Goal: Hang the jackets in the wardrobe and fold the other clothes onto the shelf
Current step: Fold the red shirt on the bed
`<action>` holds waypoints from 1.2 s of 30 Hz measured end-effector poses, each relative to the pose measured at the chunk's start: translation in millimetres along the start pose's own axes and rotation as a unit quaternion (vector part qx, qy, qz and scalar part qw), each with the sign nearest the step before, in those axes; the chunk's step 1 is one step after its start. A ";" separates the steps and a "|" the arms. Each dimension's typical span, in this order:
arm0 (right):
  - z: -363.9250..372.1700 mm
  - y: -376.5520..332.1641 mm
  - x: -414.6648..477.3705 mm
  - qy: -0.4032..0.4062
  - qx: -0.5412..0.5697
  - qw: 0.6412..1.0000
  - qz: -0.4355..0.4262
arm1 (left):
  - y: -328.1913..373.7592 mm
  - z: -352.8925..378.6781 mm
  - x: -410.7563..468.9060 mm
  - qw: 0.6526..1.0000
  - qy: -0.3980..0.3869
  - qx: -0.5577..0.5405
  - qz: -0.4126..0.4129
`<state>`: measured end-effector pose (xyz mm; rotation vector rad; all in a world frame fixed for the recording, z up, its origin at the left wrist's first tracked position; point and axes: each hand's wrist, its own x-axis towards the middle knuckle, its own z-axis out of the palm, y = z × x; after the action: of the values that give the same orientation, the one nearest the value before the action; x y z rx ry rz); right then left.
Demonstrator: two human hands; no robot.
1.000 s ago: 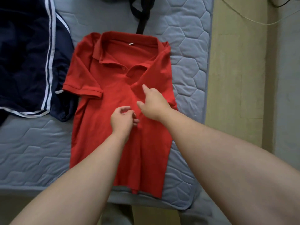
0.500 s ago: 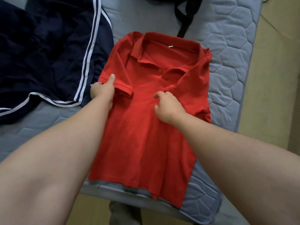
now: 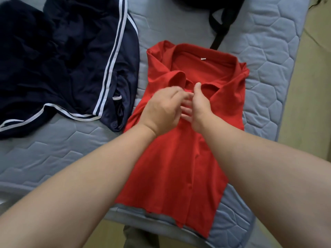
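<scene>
A red polo shirt [image 3: 179, 158] lies face up on the grey quilted mattress [image 3: 53, 154], collar away from me. Both its sides are folded in toward the middle. My left hand [image 3: 161, 110] rests on the shirt's chest, pinching the left sleeve, which is folded over near the collar. My right hand [image 3: 198, 108] lies just beside it, thumb up, fingers pressed flat on the folded right side. The two hands touch over the placket.
A crumpled navy garment with white stripes [image 3: 68, 56] lies on the mattress to the left, next to the shirt. A black bag strap [image 3: 220, 31] hangs at the top. Yellowish floor [image 3: 311, 86] runs along the right of the mattress edge.
My left hand has carried the left sleeve from the shirt's outer edge over to the middle, folding that side in. My right hand stayed at the chest. The view has shifted.
</scene>
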<state>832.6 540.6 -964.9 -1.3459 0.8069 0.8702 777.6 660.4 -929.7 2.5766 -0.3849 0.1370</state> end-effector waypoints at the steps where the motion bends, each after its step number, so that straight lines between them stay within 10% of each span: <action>1: -2.9 -0.3 1.7 -0.001 0.005 1.000 0.011 | -1.2 2.5 -10.6 1.000 -0.011 0.025 -0.007; 11: 32.4 4.9 10.5 0.091 -0.230 0.963 -0.103 | -64.5 15.7 -71.5 0.899 -0.161 0.252 -0.321; 17: 60.0 4.1 33.9 0.114 -0.206 0.972 -0.025 | -93.5 14.2 -58.7 0.917 -0.094 0.157 -0.353; 24: 74.9 22.3 25.2 0.033 -0.263 0.959 0.101 | -123.5 -2.5 -61.4 0.856 -0.092 0.152 -0.486; 31: 27.8 -7.6 22.5 0.185 -0.500 0.836 -0.129 | -104.4 0.9 21.3 0.904 -0.046 0.075 -0.419; 36: -36.9 -54.1 41.7 0.342 -0.507 0.739 -0.281 | -118.8 13.5 93.0 0.878 -0.032 0.066 -0.473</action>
<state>900.1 504.9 -979.0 -2.8103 0.3343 0.2367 902.0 728.2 -983.2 2.5971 0.9026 -0.2842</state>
